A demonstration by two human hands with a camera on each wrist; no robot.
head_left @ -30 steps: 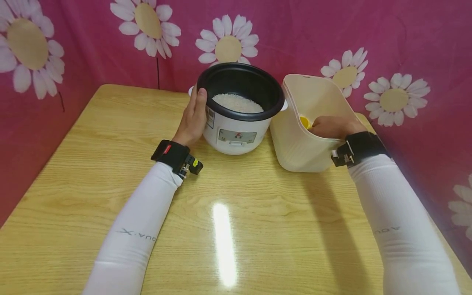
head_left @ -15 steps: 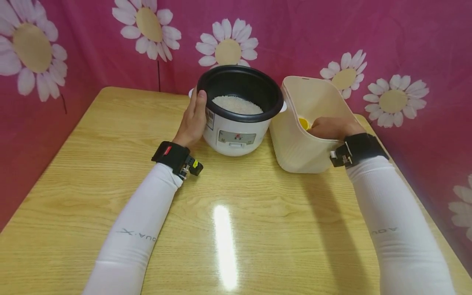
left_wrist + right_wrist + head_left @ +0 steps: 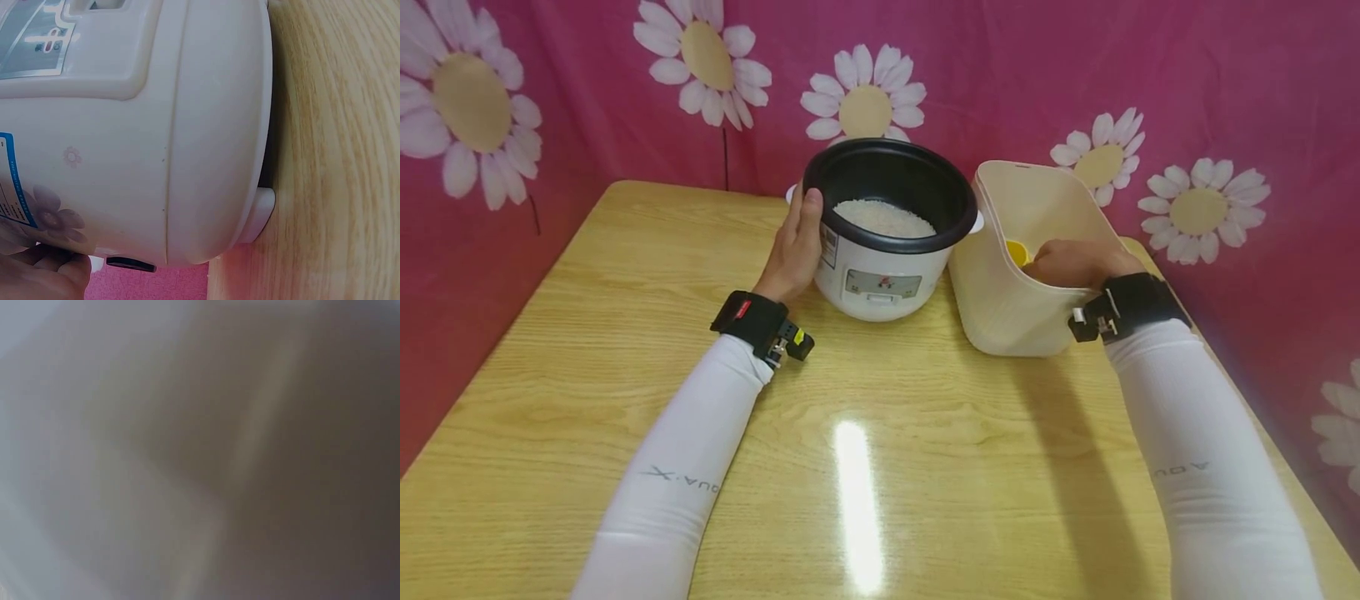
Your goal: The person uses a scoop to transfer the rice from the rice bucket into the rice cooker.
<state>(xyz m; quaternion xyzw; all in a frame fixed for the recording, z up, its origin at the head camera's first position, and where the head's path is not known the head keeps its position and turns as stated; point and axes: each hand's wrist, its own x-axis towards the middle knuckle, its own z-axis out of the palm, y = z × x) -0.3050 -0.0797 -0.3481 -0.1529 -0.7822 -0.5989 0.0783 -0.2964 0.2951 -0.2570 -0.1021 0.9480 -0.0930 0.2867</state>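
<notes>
A white rice cooker (image 3: pixel 880 287) with a black rim stands at the back of the table, its lid off. White rice (image 3: pixel 883 218) lies inside its dark pot. My left hand (image 3: pixel 793 250) holds the cooker's left side, thumb up by the rim; the left wrist view has its fingers (image 3: pixel 75 272) against the cooker wall. My right hand (image 3: pixel 1067 262) reaches into a cream bin (image 3: pixel 1015 312) and grips a yellow scoop (image 3: pixel 1018 253), mostly hidden behind the bin's rim. The right wrist view is a blur, and the bin's contents are out of sight.
Cooker and bin stand close together on the wooden table (image 3: pixel 737 517). Behind them hangs a pink cloth (image 3: pixel 985 75) printed with white daisies. The table's right edge runs just beyond the bin and under my right forearm.
The head view has tilted slightly, so everything sits a little lower in it. Both hands keep their places at the cooker and in the bin; the right has shifted barely, if at all.
</notes>
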